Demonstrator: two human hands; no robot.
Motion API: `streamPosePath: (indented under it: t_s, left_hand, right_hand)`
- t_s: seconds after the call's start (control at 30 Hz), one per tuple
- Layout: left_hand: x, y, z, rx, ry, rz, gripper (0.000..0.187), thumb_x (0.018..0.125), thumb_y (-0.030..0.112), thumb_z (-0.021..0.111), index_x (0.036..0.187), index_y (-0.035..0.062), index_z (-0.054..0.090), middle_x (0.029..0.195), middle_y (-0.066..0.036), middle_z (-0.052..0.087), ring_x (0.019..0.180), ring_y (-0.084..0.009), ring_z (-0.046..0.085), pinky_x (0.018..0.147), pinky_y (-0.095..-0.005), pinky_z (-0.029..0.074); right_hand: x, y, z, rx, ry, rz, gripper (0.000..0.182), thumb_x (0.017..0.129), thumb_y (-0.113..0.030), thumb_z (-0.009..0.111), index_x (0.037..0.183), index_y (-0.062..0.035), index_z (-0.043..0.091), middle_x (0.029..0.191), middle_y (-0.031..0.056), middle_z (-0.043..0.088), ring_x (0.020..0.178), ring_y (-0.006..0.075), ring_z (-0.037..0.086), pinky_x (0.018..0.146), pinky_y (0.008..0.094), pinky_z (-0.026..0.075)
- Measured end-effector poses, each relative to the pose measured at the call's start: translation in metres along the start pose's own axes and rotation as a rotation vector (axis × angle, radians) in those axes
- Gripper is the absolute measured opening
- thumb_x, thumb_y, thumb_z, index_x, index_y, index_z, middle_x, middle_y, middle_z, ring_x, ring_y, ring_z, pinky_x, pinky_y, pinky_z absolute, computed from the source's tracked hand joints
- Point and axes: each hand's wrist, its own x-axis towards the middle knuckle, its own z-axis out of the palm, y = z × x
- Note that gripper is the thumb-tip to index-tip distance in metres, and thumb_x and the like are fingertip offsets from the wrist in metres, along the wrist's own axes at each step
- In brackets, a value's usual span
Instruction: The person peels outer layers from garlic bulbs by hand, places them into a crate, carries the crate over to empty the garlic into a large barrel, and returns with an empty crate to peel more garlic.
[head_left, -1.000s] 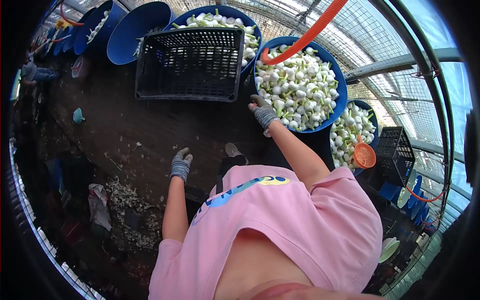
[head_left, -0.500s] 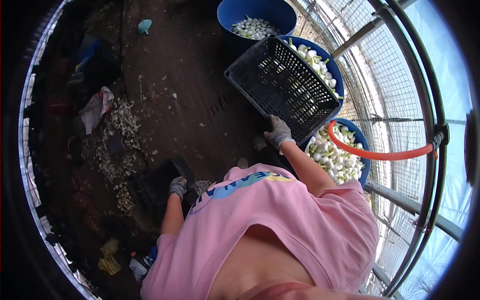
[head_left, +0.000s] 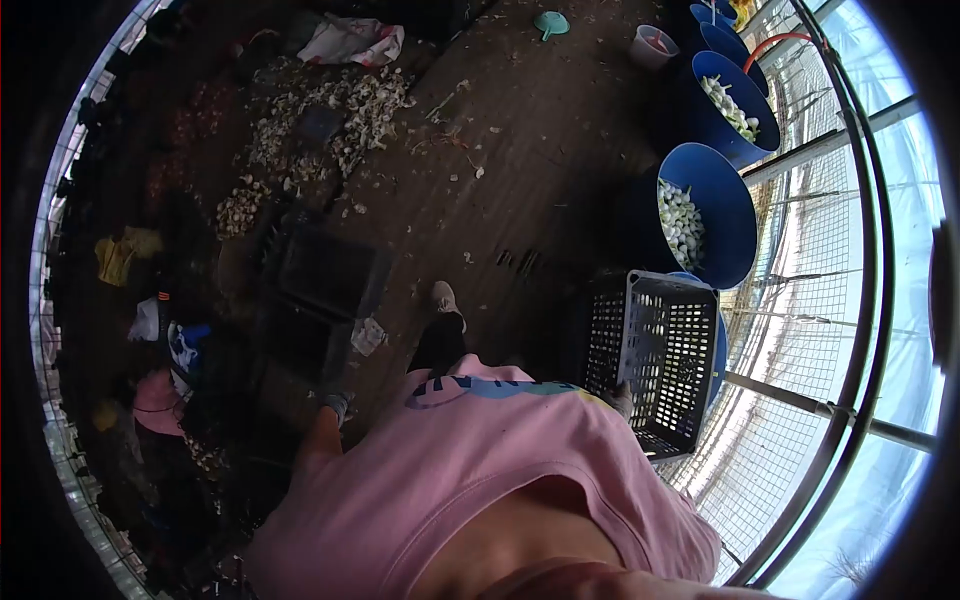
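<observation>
A black slatted plastic crate (head_left: 668,350) rests tilted over a blue tub at the right. My gloved right hand (head_left: 623,400) is at the crate's near side, its fingers on the edge and the rest hidden by the pink shirt. My gloved left hand (head_left: 338,404) hangs low at the left, close to the corner of a dark crate (head_left: 305,340) on the floor. Its fingers are small and dim, and I cannot see whether it touches that crate.
Blue tubs (head_left: 715,200) with white bulbs line the mesh wall (head_left: 800,340) on the right. Loose peelings (head_left: 350,125) litter the floor at the upper left. A white-and-red bag (head_left: 350,42), a green scoop (head_left: 552,24) and a white bucket (head_left: 652,48) lie further off. Another person (head_left: 160,400) is at the left.
My view has turned to the left, bringing more tubs and floor into sight. The slatted crate appears lower and further right, with my right hand still at its edge.
</observation>
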Motion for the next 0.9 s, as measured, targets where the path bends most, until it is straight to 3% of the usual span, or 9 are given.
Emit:
streamPosePath:
  t_s: [0.1, 0.17, 0.27, 0.43, 0.53, 0.6, 0.73, 0.8, 0.9]
  left_hand:
    - [0.05, 0.011, -0.004, -0.001, -0.091, -0.039, 0.024, 0.082, 0.031, 0.05, 0.104, 0.0216, 0.053, 0.087, -0.002, 0.057, 0.067, -0.0196, 0.053, 0.06, -0.0429, 0.044]
    - [0.1, 0.038, -0.01, -0.019, -0.175, 0.018, 0.026, 0.082, 0.032, 0.049, 0.104, 0.0209, 0.053, 0.088, -0.003, 0.057, 0.067, -0.0204, 0.053, 0.059, -0.043, 0.044]
    - [0.149, 0.126, -0.024, -0.127, -0.171, 0.231, 0.023, 0.08, 0.031, 0.051, 0.1, 0.0188, 0.054, 0.083, -0.005, 0.057, 0.061, -0.0206, 0.052, 0.055, -0.0412, 0.044]
    - [0.104, 0.305, -0.08, -0.321, -0.094, 0.421, 0.005, 0.074, 0.019, 0.058, 0.078, 0.016, 0.058, 0.063, -0.001, 0.052, 0.046, -0.0162, 0.046, 0.041, -0.0327, 0.039]
    - [0.087, 0.397, -0.101, -0.289, -0.065, 0.374, 0.001, 0.074, 0.019, 0.056, 0.075, 0.0179, 0.056, 0.058, 0.002, 0.047, 0.044, -0.0144, 0.043, 0.041, -0.0325, 0.041]
    - [0.1, 0.457, -0.101, -0.372, -0.128, 0.397, 0.003, 0.074, 0.019, 0.058, 0.075, 0.0175, 0.056, 0.06, 0.002, 0.048, 0.047, -0.0156, 0.045, 0.042, -0.032, 0.041]
    - [0.076, 0.559, -0.117, -0.384, -0.216, 0.596, 0.015, 0.08, 0.025, 0.054, 0.093, 0.0186, 0.056, 0.095, -0.004, 0.054, 0.086, -0.0194, 0.051, 0.071, -0.0415, 0.043]
    - [0.168, 0.595, -0.135, -0.431, -0.392, 0.618, 0.026, 0.085, 0.033, 0.044, 0.103, 0.0173, 0.053, 0.108, -0.005, 0.051, 0.101, -0.0203, 0.046, 0.084, -0.0437, 0.036]
    - [0.146, 0.59, -0.2, -0.515, -0.28, 0.784, 0.034, 0.083, 0.042, 0.041, 0.107, 0.0181, 0.05, 0.098, -0.004, 0.054, 0.087, -0.0207, 0.052, 0.072, -0.0422, 0.043]
  right_hand:
    - [-0.026, -0.128, -0.083, -0.318, 0.178, 0.189, 0.02, 0.075, -0.014, 0.051, 0.093, -0.0042, 0.054, 0.089, 0.0178, 0.059, 0.08, 0.0336, 0.057, 0.07, 0.0363, 0.044]
    - [-0.001, -0.125, -0.106, -0.215, 0.364, 0.076, 0.019, 0.076, -0.012, 0.047, 0.089, -0.0003, 0.054, 0.083, 0.0158, 0.06, 0.072, 0.0305, 0.056, 0.066, 0.0345, 0.043]
    - [0.04, -0.141, -0.157, -0.298, 0.416, 0.095, 0.022, 0.076, -0.012, 0.047, 0.091, -0.0029, 0.059, 0.082, 0.0129, 0.062, 0.073, 0.024, 0.058, 0.068, 0.0317, 0.044]
    - [0.011, -0.334, -0.163, -0.002, 0.661, 0.123, 0.018, 0.075, -0.013, 0.049, 0.081, -0.0027, 0.062, 0.059, 0.0036, 0.054, 0.054, 0.0107, 0.045, 0.05, 0.0284, 0.038]
    - [0.079, -0.309, -0.148, 0.312, 0.657, -0.049, 0.022, 0.077, -0.008, 0.046, 0.089, -0.0039, 0.063, 0.073, 0.0019, 0.061, 0.057, 0.0085, 0.049, 0.053, 0.0241, 0.039]
    - [0.075, -0.411, -0.116, 0.519, 0.575, -0.009, 0.021, 0.078, -0.005, 0.045, 0.09, -0.0049, 0.061, 0.07, -0.0003, 0.057, 0.06, 0.0082, 0.048, 0.055, 0.0227, 0.039]
    - [0.12, -0.536, -0.077, 0.533, 0.515, 0.001, 0.013, 0.076, -0.01, 0.055, 0.087, -0.0072, 0.059, 0.067, -0.0007, 0.054, 0.054, 0.0093, 0.049, 0.049, 0.0234, 0.041]
    - [0.161, -0.589, -0.054, 0.677, 0.405, 0.017, 0.009, 0.076, -0.01, 0.055, 0.085, -0.0089, 0.058, 0.065, 0.0003, 0.054, 0.048, 0.0109, 0.05, 0.041, 0.0245, 0.041]
    - [0.25, -0.604, -0.008, 0.578, 0.21, 0.016, 0.011, 0.073, -0.008, 0.057, 0.083, -0.0092, 0.057, 0.064, 0.001, 0.053, 0.046, 0.0117, 0.049, 0.038, 0.0252, 0.04]
